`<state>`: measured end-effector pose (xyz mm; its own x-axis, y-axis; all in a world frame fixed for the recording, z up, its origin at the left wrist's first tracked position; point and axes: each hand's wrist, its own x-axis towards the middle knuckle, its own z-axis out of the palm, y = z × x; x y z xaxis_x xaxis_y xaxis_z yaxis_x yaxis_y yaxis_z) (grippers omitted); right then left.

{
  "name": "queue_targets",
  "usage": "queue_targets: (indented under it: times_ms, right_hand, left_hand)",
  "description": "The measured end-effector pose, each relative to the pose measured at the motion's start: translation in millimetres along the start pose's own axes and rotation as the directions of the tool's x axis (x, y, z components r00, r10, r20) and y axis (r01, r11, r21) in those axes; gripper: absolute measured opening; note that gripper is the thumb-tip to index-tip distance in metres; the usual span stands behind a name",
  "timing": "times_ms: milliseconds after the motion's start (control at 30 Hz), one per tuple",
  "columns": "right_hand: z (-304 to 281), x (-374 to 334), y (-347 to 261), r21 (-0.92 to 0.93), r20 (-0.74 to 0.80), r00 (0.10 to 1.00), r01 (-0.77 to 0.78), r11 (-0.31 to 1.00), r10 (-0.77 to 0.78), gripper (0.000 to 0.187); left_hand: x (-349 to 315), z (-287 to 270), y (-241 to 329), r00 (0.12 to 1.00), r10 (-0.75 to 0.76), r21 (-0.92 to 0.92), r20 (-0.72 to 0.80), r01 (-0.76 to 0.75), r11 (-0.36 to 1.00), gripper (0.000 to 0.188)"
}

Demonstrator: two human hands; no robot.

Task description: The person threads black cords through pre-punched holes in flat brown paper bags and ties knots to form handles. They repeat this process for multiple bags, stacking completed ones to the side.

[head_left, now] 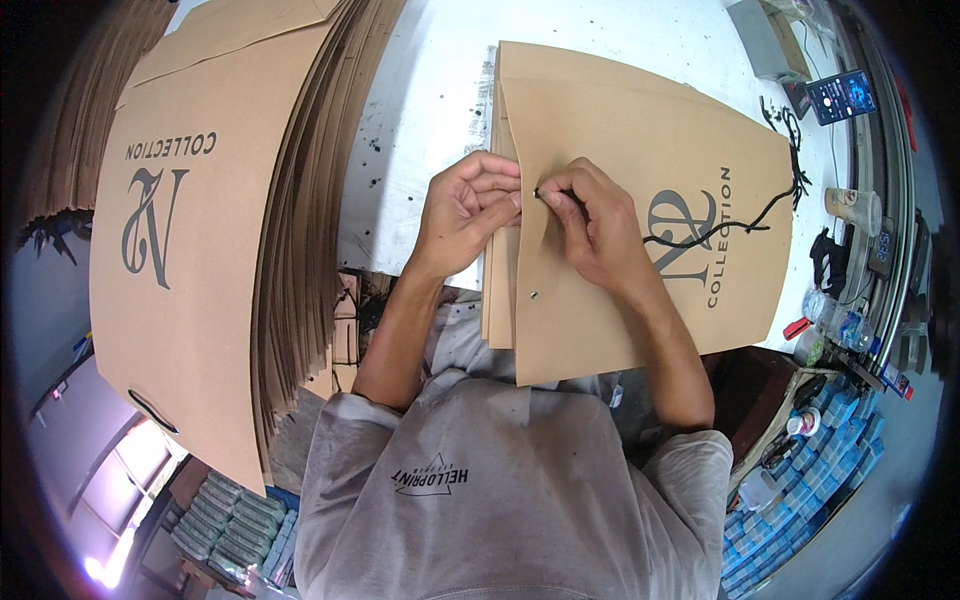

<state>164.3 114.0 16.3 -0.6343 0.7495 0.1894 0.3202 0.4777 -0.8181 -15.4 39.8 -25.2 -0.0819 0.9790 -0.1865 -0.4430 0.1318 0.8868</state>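
A brown paper bag lies flat on the white table in front of me, its open edge facing left. My right hand pinches a black cord at a hole near that edge. The cord's long tail trails from under this hand across the dark printed lettering. My left hand is closed at the bag's edge, thumb against the fingers; its fingertips pass behind the front panel, so what they hold is hidden. A second punched hole shows lower along the same edge.
On the left stands a thick stack of brown paper bags; the top one has a black cord handle. More black cords lie at the right. Beyond are a phone and a plastic cup. Blue packs are piled lower right.
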Motion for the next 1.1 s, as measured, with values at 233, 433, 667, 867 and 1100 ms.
queue_targets:
  times_ms: [233,433,667,867,1100]
  right_hand:
    - [13.3,-4.0,0.0,-0.061,-0.125,0.99,0.06,0.996,-0.068,0.005]
    - [11.2,-8.3,0.6,-0.007,-0.134,0.991,-0.027,1.0,0.026,0.004]
    - [9.2,-13.4,11.7,0.154,-0.178,0.977,-0.091,0.984,0.118,0.012]
    - [11.8,-14.8,-17.7,-0.004,-0.079,0.996,-0.032,0.999,0.031,0.029]
    - [23.3,-12.9,-28.7,-0.185,-0.109,0.994,-0.028,0.982,0.008,0.031]
  left_hand:
    - [1.1,-3.1,-1.0,0.999,-0.032,0.007,-0.004,0.032,0.999,0.025]
    - [4.4,-5.3,0.7,0.999,-0.013,0.031,0.037,0.012,0.999,0.027]
    - [-5.6,5.2,9.1,0.989,0.036,0.29,-0.143,0.007,0.957,0.027]
    - [-33.6,0.0,24.6,0.986,0.108,0.405,-0.128,-0.047,0.913,0.021]
    - [-38.3,1.5,33.6,0.981,0.162,0.456,-0.106,-0.097,0.884,0.013]
